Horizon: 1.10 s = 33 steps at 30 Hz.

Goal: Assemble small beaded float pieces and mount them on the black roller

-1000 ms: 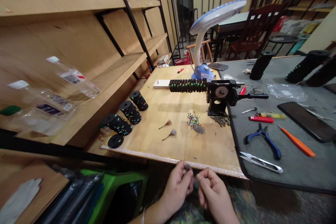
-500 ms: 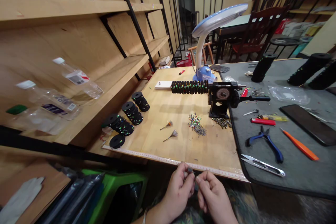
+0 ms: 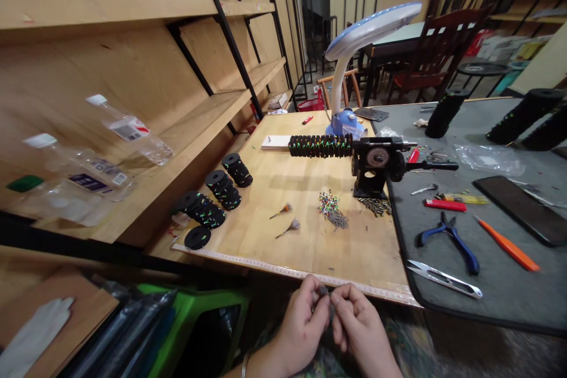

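Note:
At the front edge of the wooden table, my left hand (image 3: 305, 323) is closed, thumb and forefinger pinching a small dark grey piece (image 3: 323, 291); its exact kind is too small to make out. Touching it from the other side, my right hand (image 3: 362, 326) is also closed in a pinch, the fingertips meeting at that piece. Whatever lies between the right fingertips is hidden. Beyond the hands lie a pile of multicoloured beads (image 3: 328, 201), small grey pieces (image 3: 338, 220) and two little tufted items, one orange-tipped (image 3: 282, 210) and one pale (image 3: 290, 227).
A black hand-cranked winder (image 3: 374, 166) carries a ridged black roll (image 3: 319, 146). Black foam spools (image 3: 201, 209) line the left edge. Right, on a grey mat (image 3: 514, 295), lie blue-handled pliers (image 3: 449, 242), thread snips (image 3: 445, 279) and an orange tool (image 3: 507, 244). A desk lamp (image 3: 343, 85) stands behind.
My right hand has shifted slightly left, and its fingertips have closed in on the small grey piece. The left hand stays nearly in place. The view has shifted a little.

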Each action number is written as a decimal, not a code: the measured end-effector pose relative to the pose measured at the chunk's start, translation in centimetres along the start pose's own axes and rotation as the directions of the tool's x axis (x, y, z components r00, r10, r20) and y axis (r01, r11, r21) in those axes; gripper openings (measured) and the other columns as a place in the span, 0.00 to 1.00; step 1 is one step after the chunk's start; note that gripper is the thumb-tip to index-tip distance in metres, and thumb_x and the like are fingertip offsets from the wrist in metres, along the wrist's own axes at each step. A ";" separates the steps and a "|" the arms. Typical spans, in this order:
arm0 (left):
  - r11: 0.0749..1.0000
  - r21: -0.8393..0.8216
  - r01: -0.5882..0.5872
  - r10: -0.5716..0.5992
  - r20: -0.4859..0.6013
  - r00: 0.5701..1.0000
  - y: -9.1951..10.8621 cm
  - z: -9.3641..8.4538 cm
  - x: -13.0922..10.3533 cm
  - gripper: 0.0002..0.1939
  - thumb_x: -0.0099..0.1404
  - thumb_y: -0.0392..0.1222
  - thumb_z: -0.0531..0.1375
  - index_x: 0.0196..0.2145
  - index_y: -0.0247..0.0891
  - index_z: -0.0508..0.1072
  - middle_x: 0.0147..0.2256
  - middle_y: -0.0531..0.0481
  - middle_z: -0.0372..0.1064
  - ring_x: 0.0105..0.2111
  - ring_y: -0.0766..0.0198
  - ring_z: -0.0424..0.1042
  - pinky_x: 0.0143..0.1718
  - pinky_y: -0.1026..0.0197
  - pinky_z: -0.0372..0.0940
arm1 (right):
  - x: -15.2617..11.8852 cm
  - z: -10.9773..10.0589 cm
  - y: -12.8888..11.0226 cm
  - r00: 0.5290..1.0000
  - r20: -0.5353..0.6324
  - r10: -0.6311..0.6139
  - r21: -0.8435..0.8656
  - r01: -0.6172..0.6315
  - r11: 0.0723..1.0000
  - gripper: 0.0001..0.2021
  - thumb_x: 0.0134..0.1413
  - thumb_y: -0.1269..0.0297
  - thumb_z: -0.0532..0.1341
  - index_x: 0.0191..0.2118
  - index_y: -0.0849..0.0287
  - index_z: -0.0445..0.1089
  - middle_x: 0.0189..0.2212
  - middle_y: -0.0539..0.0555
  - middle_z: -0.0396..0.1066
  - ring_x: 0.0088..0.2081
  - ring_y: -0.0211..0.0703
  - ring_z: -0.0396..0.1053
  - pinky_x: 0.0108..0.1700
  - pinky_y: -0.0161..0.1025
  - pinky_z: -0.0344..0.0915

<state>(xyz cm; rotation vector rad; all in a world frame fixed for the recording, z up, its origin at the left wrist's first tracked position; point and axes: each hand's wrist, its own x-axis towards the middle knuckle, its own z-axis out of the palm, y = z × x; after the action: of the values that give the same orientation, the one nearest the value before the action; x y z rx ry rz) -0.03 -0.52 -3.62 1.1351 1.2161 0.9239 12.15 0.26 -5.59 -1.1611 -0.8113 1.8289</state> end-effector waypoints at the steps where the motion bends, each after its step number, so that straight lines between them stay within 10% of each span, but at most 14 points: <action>1: 1.000 0.002 -0.002 0.002 0.005 1.000 0.0 0.0 0.0 0.18 0.66 0.56 0.54 0.31 0.39 0.59 0.20 0.60 0.55 0.19 0.73 0.53 0.20 0.68 0.50 | 0.0 0.0 0.0 1.000 0.006 -0.005 0.005 0.005 1.000 0.28 0.40 0.34 0.63 0.28 0.57 0.60 0.06 0.41 0.61 0.08 0.26 0.48 0.13 0.25 0.43; 17: 0.990 -0.134 0.043 -0.042 0.013 0.999 0.4 0.7 0.2 0.17 0.66 0.56 0.54 0.30 0.39 0.58 0.18 0.60 0.56 0.17 0.71 0.56 0.19 0.67 0.51 | 0.2 -0.1 0.5 0.996 0.031 -0.089 0.162 0.083 0.983 0.21 0.49 0.44 0.64 0.28 0.58 0.62 0.07 0.42 0.63 0.10 0.29 0.57 0.16 0.27 0.51; 33: 0.997 -0.063 0.042 -0.040 0.034 0.999 1.0 0.1 0.0 0.08 0.60 0.42 0.59 0.30 0.38 0.63 0.28 0.54 0.58 0.30 0.65 0.58 0.33 0.63 0.57 | 0.1 -0.9 -0.1 0.984 -0.084 -0.159 -0.001 0.160 0.987 0.21 0.51 0.43 0.61 0.31 0.57 0.61 0.09 0.36 0.51 0.12 0.27 0.43 0.17 0.28 0.41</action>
<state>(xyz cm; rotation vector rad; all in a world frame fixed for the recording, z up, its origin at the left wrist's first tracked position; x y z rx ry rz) 0.16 -0.30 -2.64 1.0675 1.1717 0.9039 13.03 0.50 -5.88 -1.1284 -0.8264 1.6400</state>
